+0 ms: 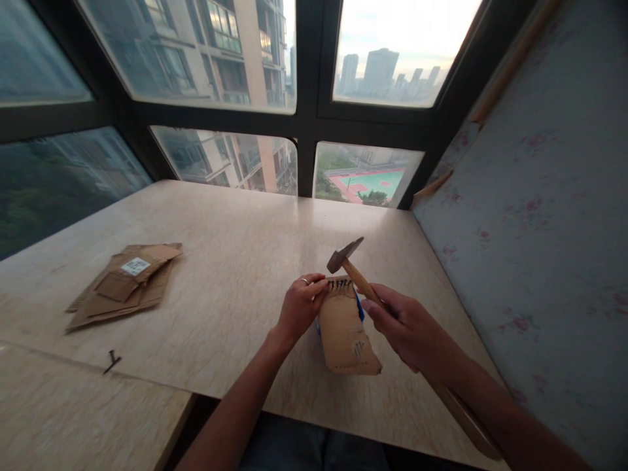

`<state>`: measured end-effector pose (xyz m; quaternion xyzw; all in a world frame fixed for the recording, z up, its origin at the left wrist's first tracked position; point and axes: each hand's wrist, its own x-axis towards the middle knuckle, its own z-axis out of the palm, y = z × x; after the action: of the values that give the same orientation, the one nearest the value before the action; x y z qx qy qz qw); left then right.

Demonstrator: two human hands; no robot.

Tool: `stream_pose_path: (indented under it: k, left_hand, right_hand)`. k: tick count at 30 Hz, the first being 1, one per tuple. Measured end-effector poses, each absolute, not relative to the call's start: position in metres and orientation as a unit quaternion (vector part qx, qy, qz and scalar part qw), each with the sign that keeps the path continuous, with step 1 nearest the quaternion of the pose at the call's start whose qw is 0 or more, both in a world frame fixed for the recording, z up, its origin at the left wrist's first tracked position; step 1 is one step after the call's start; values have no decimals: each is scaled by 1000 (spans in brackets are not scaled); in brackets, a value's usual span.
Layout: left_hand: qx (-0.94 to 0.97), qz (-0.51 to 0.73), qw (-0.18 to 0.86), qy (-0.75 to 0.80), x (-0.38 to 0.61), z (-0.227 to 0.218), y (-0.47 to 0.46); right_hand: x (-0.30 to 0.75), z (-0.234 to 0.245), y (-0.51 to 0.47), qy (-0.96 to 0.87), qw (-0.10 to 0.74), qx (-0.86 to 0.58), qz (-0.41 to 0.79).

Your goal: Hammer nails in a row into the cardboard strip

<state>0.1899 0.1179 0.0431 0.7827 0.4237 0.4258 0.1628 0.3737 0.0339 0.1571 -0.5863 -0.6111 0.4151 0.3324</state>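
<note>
My right hand is wrapped round the wooden handle of a hammer, whose dark metal head is raised just above a piece of brown cardboard. A row of small dark nails stands along the cardboard's top edge. My left hand, a ring on one finger, pinches at that top edge next to the nails. Something blue shows at the cardboard's right side. All of this lies on a pale table.
A stack of flattened cardboard pieces with a white label lies at the table's left. A small dark nail-like bit lies near the front left. Large windows are behind; a floral-papered wall closes the right side.
</note>
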Motion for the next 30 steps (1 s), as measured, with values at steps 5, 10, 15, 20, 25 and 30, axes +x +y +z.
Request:
stream_pose_path:
  k: [5, 10, 15, 20, 25, 30]
  left_hand:
    - [768, 449, 214, 403, 188, 41, 118]
    - [771, 453, 257, 366, 184, 44, 121]
    - [772, 456, 255, 361, 183, 44, 123]
    - [765, 454, 263, 373, 183, 41, 123]
    - [754, 455, 272, 387, 184, 41, 123]
    - [757, 445, 274, 392, 185, 46, 123]
  right_hand:
    - [374, 159, 33, -621, 333, -589, 396]
    - [374, 140, 34, -654, 296, -584, 379]
    - [378, 140, 34, -657, 305, -581, 370]
    - [376, 142, 41, -670, 284, -586, 357]
    - [377, 152, 40, -676, 278, -589, 346]
    - [377, 161, 38, -688, 275, -585, 330]
